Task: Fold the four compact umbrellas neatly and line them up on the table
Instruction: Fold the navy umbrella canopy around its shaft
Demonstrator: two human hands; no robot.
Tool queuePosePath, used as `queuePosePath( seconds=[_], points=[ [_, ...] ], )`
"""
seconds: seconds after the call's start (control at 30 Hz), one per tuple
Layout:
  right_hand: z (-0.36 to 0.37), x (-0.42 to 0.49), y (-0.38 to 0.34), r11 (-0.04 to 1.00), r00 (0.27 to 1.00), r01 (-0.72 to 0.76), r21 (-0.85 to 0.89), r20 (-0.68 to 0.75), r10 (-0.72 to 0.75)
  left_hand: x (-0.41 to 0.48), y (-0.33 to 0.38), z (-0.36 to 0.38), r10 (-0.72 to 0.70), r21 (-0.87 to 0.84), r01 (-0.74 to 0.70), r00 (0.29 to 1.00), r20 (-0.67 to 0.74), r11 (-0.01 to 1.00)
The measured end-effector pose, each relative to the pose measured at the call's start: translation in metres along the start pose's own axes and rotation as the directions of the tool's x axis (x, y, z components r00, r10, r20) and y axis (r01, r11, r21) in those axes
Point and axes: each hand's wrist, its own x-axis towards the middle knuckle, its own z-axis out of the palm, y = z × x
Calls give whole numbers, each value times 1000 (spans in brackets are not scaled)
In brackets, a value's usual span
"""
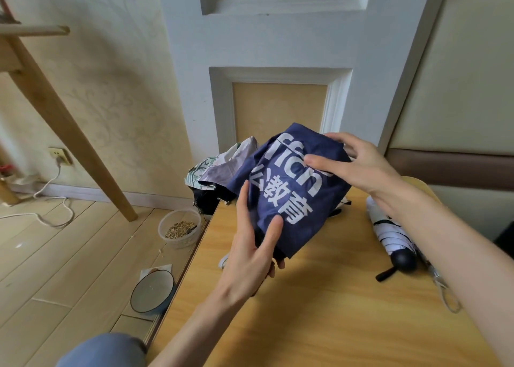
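Over the tabletop's [319, 311] far edge, left hand [250, 258] and right hand [361, 169] clasp the navy umbrella [294, 199], fingers [317, 162] curled round its canopy mid-fold; next probably needs tight wrapping and strapping.

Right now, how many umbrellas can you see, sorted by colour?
Navy blue umbrella, held by the left hand and right hand: 1
White umbrella, folded on the table: 1
Pale floral umbrella, at the table's far edge: 1
Total: 3 plainly visible; black fabric under the floral one may be its lining.
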Motion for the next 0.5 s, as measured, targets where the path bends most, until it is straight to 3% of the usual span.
queuePosePath(
  seconds=[0.13, 0.23, 0.37, 0.43, 0.5],
  points=[
    [-5, 8, -15, 986, 992, -85, -142, 80, 97, 0, 2, 0, 116, 108, -120, 992, 48, 987],
    [-2, 12, -17, 969, 992, -89, -229, 67, 107, 2, 1, 0, 107, 128, -114, 993, 54, 985],
    [3, 11, -19, 972, 999, -37, -232, 28, 45, -1, -8, 2, -71, 38, 69, 996, 50, 997],
    [8, 13, -20, 955, 1000, 2, -298, -25, -10, 2, -11, 3, -161, 100, 160, 987, 4, 982],
    [15, 15, -23, 934, 996, 53, -353, -48, -75, 4, -15, 3, -164, 163, 159, 986, 16, 974]
  ],
)
